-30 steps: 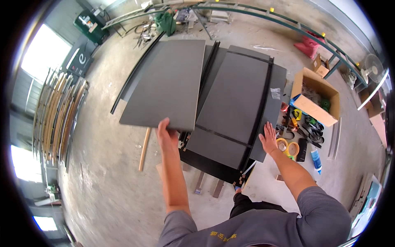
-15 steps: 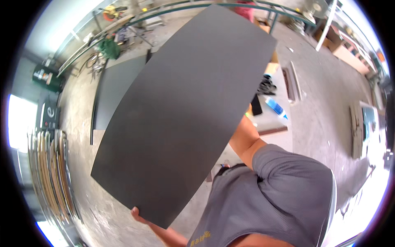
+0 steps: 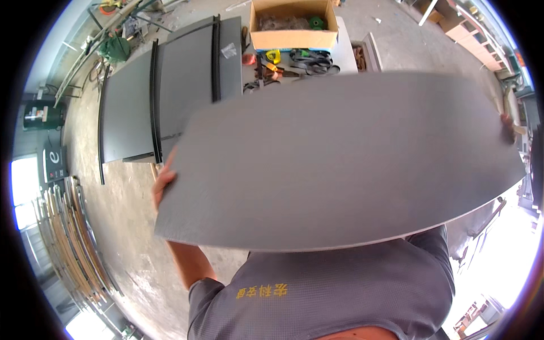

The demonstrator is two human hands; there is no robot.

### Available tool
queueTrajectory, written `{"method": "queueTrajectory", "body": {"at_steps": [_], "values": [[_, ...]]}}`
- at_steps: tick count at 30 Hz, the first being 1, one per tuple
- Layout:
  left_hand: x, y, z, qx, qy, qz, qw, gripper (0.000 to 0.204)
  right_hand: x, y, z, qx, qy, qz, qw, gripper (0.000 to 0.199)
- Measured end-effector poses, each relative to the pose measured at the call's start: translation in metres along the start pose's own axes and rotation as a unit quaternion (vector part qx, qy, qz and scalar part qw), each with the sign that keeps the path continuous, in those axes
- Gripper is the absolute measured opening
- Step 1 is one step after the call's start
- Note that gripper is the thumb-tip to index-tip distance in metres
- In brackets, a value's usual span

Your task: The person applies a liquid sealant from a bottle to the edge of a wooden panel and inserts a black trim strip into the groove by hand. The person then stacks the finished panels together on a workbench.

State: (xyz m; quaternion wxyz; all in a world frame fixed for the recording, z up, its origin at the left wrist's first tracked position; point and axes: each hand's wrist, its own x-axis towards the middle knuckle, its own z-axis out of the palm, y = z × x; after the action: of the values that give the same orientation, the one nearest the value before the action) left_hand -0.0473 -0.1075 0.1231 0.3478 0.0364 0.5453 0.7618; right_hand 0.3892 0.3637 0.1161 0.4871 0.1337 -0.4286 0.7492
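One large grey panel (image 3: 345,164) is held up flat in front of the chest, between the camera and the floor; most of the middle of the view is covered by it. Its long edges are bowed by the lens.

The left hand (image 3: 163,182) is seen at the panel's left short edge. The fingers are curled around that edge and closed on it, with the forearm rising from below. Only the back of the hand and part of the thumb side are visible; the fingertips are hidden behind the board.

The right hand (image 3: 506,126) is found at the far right end of the panel, pressed against its edge. Little of it shows, and it is blurred near the rim of the view; a grip on the edge is suggested, but how far the fingers are closed cannot be told.

Counted on the concrete floor (image 3: 113,226) beyond the panel: three dark grey panels (image 3: 181,85) lying flat side by side, partly overlapped, with dark strips along their seams. One open cardboard box (image 3: 293,25) stands at the top of the view, with small items inside. Just below it a scatter of hand tools (image 3: 283,62) is laid out, yellow and red handles among them; an exact count cannot be made. One stack of long wooden strips (image 3: 68,238) lies at the left.
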Motion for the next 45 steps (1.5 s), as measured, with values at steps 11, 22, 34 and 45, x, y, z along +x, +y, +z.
{"method": "queueTrajectory", "body": {"at_steps": [11, 22, 34, 45], "values": [[0.061, -0.187, -0.067, -0.019, -0.008, -0.391, 0.92, 0.051, -0.258, -0.05, -0.308, -0.244, 0.466, -0.063, 0.848, 0.036], [0.113, -0.221, -0.108, -0.011, 0.071, -0.389, 0.918, 0.043, -0.256, 0.029, -0.313, -0.14, 0.527, 0.048, 0.837, 0.061], [0.077, -0.186, -0.06, 0.05, 0.115, -0.241, 0.962, 0.044, -0.058, -0.059, -0.225, -0.387, 0.266, 0.58, 0.666, 0.063], [0.08, -0.207, -0.052, 0.002, 0.191, -0.062, 0.98, 0.05, 0.003, 0.348, -0.203, -0.702, -0.371, 0.495, 0.354, 0.074]]}}
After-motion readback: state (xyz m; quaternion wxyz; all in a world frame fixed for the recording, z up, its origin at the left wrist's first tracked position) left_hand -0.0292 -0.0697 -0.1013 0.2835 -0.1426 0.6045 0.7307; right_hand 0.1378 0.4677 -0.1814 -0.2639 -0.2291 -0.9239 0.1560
